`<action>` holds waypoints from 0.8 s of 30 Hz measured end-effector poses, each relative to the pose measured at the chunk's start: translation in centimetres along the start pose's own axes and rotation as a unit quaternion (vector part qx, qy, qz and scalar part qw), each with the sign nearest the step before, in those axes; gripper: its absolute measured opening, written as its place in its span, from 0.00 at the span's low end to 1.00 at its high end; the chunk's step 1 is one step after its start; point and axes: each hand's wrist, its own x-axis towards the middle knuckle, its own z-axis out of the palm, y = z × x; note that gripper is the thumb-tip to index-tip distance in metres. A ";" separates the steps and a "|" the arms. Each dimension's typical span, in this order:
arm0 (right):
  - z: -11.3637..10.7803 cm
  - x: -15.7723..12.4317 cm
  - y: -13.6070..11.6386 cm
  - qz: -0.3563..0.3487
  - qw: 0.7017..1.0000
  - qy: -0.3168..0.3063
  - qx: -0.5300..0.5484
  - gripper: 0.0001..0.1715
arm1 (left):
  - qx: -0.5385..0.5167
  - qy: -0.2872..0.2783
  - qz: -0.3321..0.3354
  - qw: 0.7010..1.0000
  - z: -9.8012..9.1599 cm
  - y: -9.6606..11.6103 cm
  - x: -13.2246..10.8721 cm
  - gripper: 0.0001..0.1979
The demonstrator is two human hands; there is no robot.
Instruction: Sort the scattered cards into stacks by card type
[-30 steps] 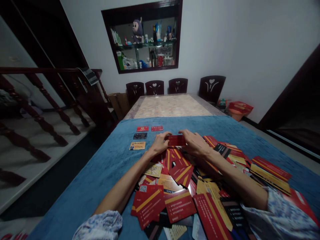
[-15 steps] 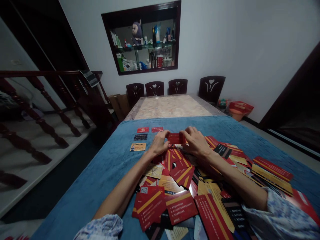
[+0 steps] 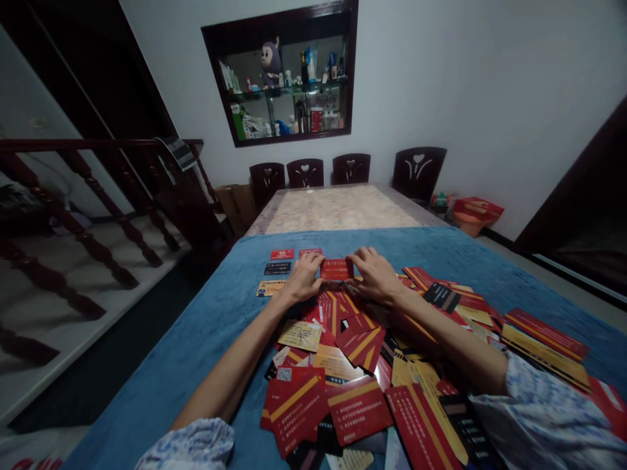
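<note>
Between my two hands a red card (image 3: 337,269) with pale print is held by its short ends, just beyond the heap. My left hand (image 3: 304,277) pinches its left end, and my right hand (image 3: 373,274) pinches the right end. Below them spreads a loose heap of red, yellow and black cards (image 3: 360,408), overlapping at many angles. Left of my left hand lie a small red card (image 3: 282,254), a black card (image 3: 277,268) and a yellow card (image 3: 268,288) in a column. Another red card (image 3: 310,251) lies beside the top one, partly hidden by my left fingers.
A blue cloth (image 3: 206,333) covers the near part of the table; its far part shows a beige patterned top (image 3: 337,205). Dark chairs (image 3: 418,173) stand along the far wall. A wooden railing (image 3: 93,196) runs at the left, and a red bag (image 3: 475,209) sits at the right.
The red card between my hands has tilted so that its printed face shows more brightly, and both hands have shifted slightly left. The card heap looks the same.
</note>
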 end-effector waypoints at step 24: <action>4.3 8.5 -3.4 0.006 0.985 -0.147 0.091 0.28 | 0.079 -0.146 -0.148 0.975 -1.1 -7.0 0.7 0.24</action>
